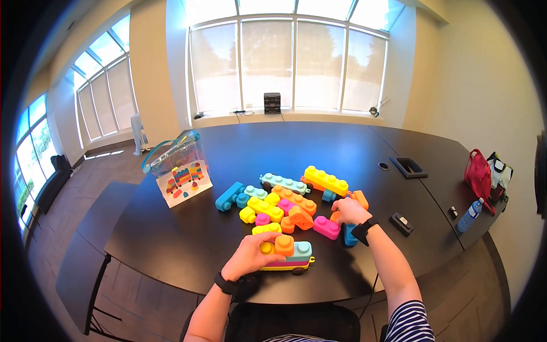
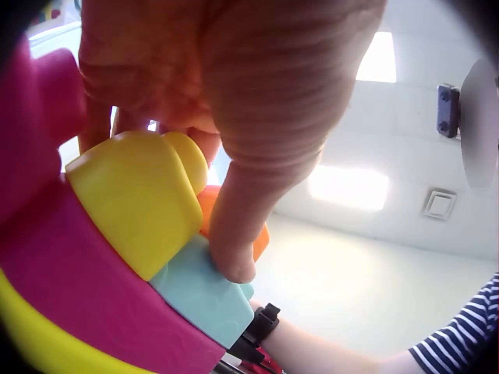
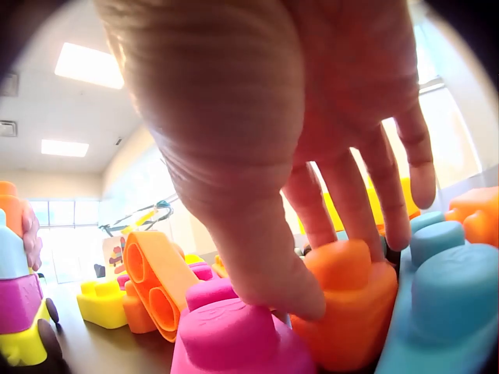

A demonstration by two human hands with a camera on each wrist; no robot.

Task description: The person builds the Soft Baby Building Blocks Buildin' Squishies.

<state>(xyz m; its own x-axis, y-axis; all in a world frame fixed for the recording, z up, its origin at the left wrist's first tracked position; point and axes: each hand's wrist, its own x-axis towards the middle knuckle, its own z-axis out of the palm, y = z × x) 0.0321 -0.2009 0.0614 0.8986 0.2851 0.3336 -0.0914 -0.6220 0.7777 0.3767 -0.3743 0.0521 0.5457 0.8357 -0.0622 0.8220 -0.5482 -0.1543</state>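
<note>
Near the table's front edge stands a toy wagon point(image 1: 296, 265) with a yellow base, a magenta layer, and yellow and light blue blocks above. My left hand point(image 1: 250, 254) grips an orange block point(image 1: 284, 245) at the top of this stack. In the left wrist view, the thumb lies across the light blue block point(image 2: 204, 288), with the yellow block point(image 2: 136, 199) beside it. Farther right, my right hand point(image 1: 351, 212) reaches down and pinches another orange block point(image 3: 347, 304) between thumb and fingers. That block sits between a pink block point(image 3: 234, 335) and a blue block point(image 3: 444, 304).
Several loose blocks, including a yellow one point(image 1: 265, 210), fill the middle of the table. Behind them stand a light blue wheeled base point(image 1: 285, 183) and a long yellow block point(image 1: 326, 180). A clear bag point(image 1: 185, 176) is at left, a water bottle point(image 1: 470, 216) at right.
</note>
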